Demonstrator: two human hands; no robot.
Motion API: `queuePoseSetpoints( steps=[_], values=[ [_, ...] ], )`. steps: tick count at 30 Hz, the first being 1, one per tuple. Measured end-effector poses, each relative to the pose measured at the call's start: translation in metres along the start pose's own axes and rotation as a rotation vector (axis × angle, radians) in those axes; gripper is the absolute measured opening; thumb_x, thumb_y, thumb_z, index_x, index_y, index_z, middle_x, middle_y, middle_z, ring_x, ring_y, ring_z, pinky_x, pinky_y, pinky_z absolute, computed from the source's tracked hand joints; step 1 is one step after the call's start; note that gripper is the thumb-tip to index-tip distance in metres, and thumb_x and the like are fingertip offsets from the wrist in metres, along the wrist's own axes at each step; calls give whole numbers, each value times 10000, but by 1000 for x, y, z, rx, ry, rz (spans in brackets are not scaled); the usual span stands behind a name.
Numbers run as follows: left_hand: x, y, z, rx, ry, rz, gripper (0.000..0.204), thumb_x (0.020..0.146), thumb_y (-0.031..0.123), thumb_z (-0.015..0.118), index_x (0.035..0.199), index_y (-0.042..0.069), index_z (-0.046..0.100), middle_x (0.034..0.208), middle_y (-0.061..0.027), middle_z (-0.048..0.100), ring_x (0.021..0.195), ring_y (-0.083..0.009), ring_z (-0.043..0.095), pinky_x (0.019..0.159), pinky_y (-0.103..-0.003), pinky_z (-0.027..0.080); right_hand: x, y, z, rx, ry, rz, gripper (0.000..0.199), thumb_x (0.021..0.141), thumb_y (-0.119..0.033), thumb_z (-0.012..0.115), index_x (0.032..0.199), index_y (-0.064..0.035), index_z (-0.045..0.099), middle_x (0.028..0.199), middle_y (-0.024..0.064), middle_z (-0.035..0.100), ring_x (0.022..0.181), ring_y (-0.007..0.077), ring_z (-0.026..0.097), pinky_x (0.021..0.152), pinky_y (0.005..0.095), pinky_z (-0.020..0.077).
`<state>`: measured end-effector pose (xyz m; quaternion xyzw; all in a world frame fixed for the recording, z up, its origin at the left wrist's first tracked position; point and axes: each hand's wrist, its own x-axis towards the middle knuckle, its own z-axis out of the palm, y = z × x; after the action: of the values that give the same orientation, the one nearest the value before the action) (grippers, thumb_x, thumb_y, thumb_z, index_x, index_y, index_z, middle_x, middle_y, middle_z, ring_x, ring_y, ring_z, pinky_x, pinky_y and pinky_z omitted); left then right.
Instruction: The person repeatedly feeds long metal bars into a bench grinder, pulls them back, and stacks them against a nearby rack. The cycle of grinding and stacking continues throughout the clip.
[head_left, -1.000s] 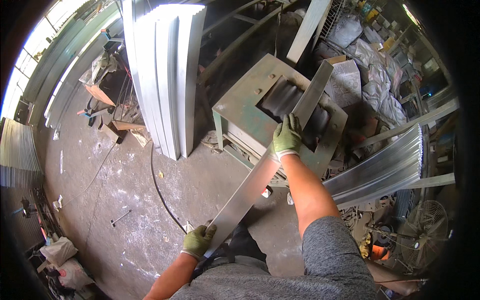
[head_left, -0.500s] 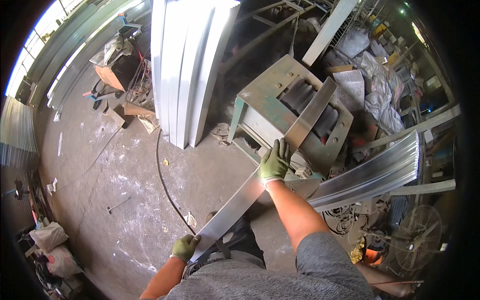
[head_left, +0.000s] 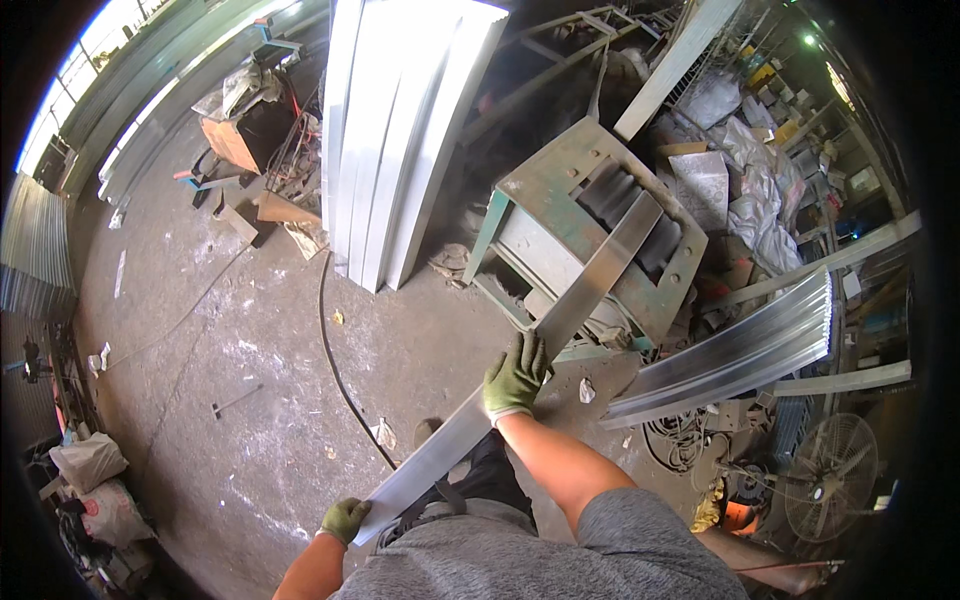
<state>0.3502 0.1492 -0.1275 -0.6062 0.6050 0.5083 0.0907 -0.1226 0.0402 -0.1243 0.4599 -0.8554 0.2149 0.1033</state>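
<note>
A long, flat, shiny metal bar [head_left: 440,446] slants from my waist up over a worn green-and-grey machine [head_left: 550,185]. The bar's far part lies across dark rollers or belts [head_left: 608,197] in an opening in the machine's top. My left hand [head_left: 346,519], in a green glove, is closed round the bar's near end at my left side. Farther along, my gloved right hand [head_left: 513,378] lies on top of the bar, fingers stretched out toward the machine. The bar's underside is hidden.
Tall bright metal profiles [head_left: 405,150] stand left of the machine. A ribbed metal sheet bundle [head_left: 730,345] lies at right, with a fan [head_left: 830,475] beyond. A dark cable [head_left: 335,360] crosses the floor. Cardboard boxes [head_left: 232,140] and sacks [head_left: 100,480] sit at left.
The bar has slid back toward me and down-left across the machine. Both hands have moved with it, my right hand now farther from the machine's edge. The view has shifted slightly.
</note>
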Motion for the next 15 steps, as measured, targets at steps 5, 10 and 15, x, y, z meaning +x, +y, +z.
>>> queuePoseSetpoints(
  steps=[5, 10, 15],
  values=[
    [-25, -58, -14, 22, 14, 16, 478, 1048, 515, 645, 1048, 69, 816, 1018, -227, 795, 997, -413, 764, 894, -489, 577, -49, -29, -14, 22, -181, 3, 637, 1036, -318, 593, 1563, 32, 508, 1725, 251, 380, 1598, 512, 314, 1312, 628, 252],
    [-39, -95, -24, 55, -23, -72, 488, 1044, 555, 632, 1101, 108, 817, 1047, -227, 798, 1044, -435, 763, 922, -516, 580, -75, -46, -20, 77, -276, 10, 687, 1026, -391, 616, 1582, -2, 511, 1741, 250, 355, 1618, 483, 286, 1315, 656, 212],
    [0, -22, -17, 130, -47, -57, 610, 1044, 662, 573, 1164, 107, 796, 1131, -233, 795, 1124, -448, 749, 960, -520, 575, -13, -8, -16, 53, -206, -26, 671, 1046, -327, 587, 1586, 56, 482, 1735, 271, 356, 1609, 516, 293, 1325, 651, 215]
  ],
)
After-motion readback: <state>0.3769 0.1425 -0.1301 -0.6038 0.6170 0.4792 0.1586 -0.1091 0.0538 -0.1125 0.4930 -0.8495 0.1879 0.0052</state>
